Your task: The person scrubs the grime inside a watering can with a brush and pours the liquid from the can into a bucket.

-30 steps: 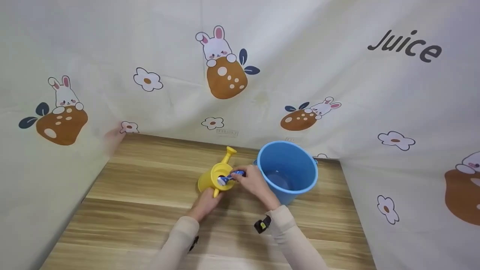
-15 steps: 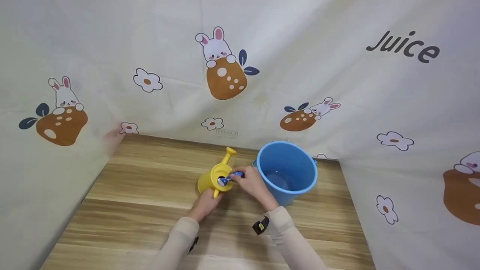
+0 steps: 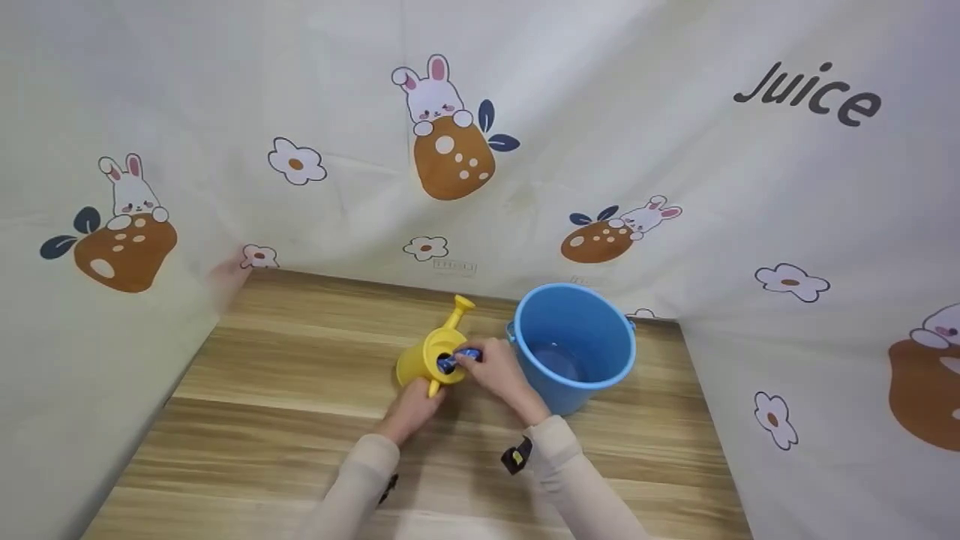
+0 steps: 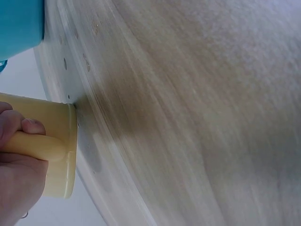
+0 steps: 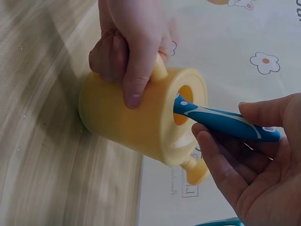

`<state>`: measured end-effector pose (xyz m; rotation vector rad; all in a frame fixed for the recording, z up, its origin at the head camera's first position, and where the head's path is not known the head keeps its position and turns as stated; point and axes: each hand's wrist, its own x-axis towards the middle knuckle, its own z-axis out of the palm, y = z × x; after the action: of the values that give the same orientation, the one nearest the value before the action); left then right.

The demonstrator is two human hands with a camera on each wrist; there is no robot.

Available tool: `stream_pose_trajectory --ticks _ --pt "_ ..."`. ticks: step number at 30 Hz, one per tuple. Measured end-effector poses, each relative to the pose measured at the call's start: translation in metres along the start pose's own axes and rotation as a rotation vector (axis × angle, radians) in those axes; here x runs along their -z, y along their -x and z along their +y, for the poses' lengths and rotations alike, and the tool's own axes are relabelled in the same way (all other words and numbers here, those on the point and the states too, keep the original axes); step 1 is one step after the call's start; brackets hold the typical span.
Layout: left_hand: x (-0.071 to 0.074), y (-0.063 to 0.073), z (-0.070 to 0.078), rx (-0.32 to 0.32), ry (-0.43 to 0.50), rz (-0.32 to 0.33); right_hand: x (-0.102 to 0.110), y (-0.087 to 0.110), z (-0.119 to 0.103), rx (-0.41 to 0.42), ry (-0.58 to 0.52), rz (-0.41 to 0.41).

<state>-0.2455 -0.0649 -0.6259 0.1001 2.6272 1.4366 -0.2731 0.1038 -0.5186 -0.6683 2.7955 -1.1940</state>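
A yellow watering can (image 3: pixel 412 365) stands on the wood-grain surface, its spout toward the back wall. My left hand (image 3: pixel 412 405) grips the can's handle, the fingers wrapped round it in the left wrist view. My right hand (image 3: pixel 499 373) pinches a blue tool with white stripes (image 5: pixel 225 123) between thumb and fingers. In the right wrist view, the tool's thick handle slants into the round opening on top of the can. Its far end is hidden inside, so I cannot tell its kind.
A blue bucket (image 3: pixel 602 330) stands close on the right, near my right wrist, with a little clear liquid at its bottom. Printed fabric walls (image 3: pixel 345 217) enclose the back and both sides. Small droplets (image 4: pixel 86 61) dot the wood-grain surface (image 3: pixel 300 360).
My right hand has moved slightly left and pushed the blue tool deeper, so its whitish end has gone from sight into the opening. The left hand and can stay nearly still.
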Motion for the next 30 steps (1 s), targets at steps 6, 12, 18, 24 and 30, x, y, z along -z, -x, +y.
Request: stream_pose_trajectory --ticks 6,12,18,24,30 --pt "0.001 0.001 0.001 -0.015 0.016 0.002 -0.005 0.0 0.0 0.005 0.0 -0.024" --pt "0.001 0.001 0.001 -0.011 0.01 0.0 -0.005 0.0 -0.001 0.037 0.0 -0.027" --pt "0.001 0.001 0.002 -0.006 0.014 -0.002 -0.002 0.002 -0.002 0.028 -0.044 -0.044" --pt "0.0 0.0 0.001 0.003 0.018 0.007 0.003 0.004 -0.002 0.011 -0.065 -0.052" --pt "0.0 0.003 0.002 -0.038 -0.03 0.043 0.009 0.005 -0.003 0.004 -0.112 -0.044"
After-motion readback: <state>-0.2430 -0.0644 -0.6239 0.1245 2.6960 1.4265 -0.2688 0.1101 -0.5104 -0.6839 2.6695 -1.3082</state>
